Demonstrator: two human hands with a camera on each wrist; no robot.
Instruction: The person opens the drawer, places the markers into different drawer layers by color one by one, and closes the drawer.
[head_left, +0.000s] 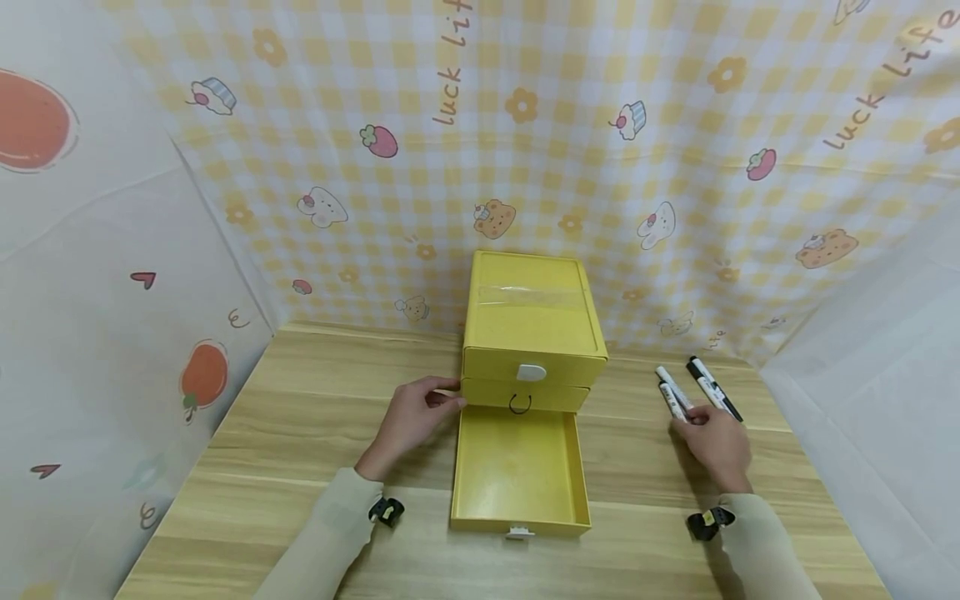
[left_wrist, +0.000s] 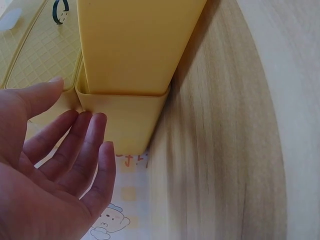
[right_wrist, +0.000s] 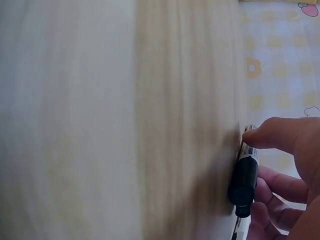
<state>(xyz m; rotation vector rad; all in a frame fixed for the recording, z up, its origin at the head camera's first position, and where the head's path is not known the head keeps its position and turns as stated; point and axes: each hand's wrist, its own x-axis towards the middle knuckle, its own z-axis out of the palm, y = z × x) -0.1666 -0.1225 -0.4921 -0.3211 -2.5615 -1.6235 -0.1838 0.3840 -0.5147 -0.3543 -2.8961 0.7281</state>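
Note:
A yellow drawer box point(head_left: 534, 304) stands against the back cloth. Its bottom drawer point(head_left: 517, 527) is pulled out toward the front. My left hand point(head_left: 416, 417) is at the box's left side, fingertips at the drawer fronts; the left wrist view shows its fingers point(left_wrist: 85, 150) loosely bent beside the box wall. Over on the right, my right hand point(head_left: 718, 446) pinches a black-capped marker point(right_wrist: 245, 180) between thumb and fingers. A second white marker point(head_left: 671, 383) lies alongside it. Two more markers point(head_left: 712, 387) lie just behind the right hand.
A wooden table point(head_left: 315, 400) carries everything. Behind it hangs a yellow-checked cloth point(head_left: 570, 167), with white cloth point(head_left: 112, 275) at the left. The middle drawer has a dark loop pull point(head_left: 520, 408), the top one a white tab point(head_left: 532, 372).

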